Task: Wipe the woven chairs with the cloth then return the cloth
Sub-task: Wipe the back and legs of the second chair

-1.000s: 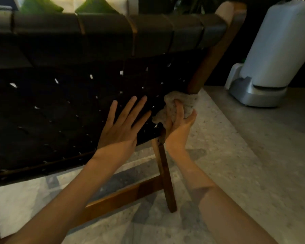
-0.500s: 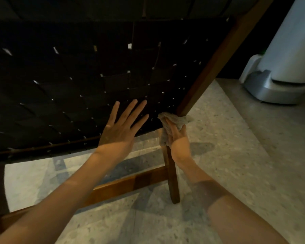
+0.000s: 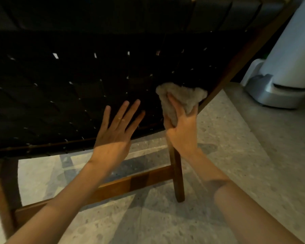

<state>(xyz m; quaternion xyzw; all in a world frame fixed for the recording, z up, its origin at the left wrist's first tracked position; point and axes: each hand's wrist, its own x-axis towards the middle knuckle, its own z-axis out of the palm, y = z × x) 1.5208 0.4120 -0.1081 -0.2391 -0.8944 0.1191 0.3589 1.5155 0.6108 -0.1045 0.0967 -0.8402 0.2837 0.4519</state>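
A chair with black woven straps (image 3: 63, 95) and a brown wooden frame fills the upper left of the head view. My right hand (image 3: 182, 131) grips a bunched beige cloth (image 3: 180, 98) and holds it against the weave at the lower right corner, beside the slanted wooden post (image 3: 236, 67). My left hand (image 3: 115, 131) lies flat with straight, spread fingers on the weave, just left of the cloth. Part of the cloth is hidden under my right fingers.
A wooden leg (image 3: 178, 176) and a low crossbar (image 3: 130, 182) stand below the seat on the speckled stone floor (image 3: 245, 164). A white and grey appliance (image 3: 282, 71) stands on the floor at the right, behind the chair's post.
My right hand has pushed the cloth up from the top of the leg onto the weave's corner. The camera has dropped closer to the chair. My left hand stays flat on the weave.
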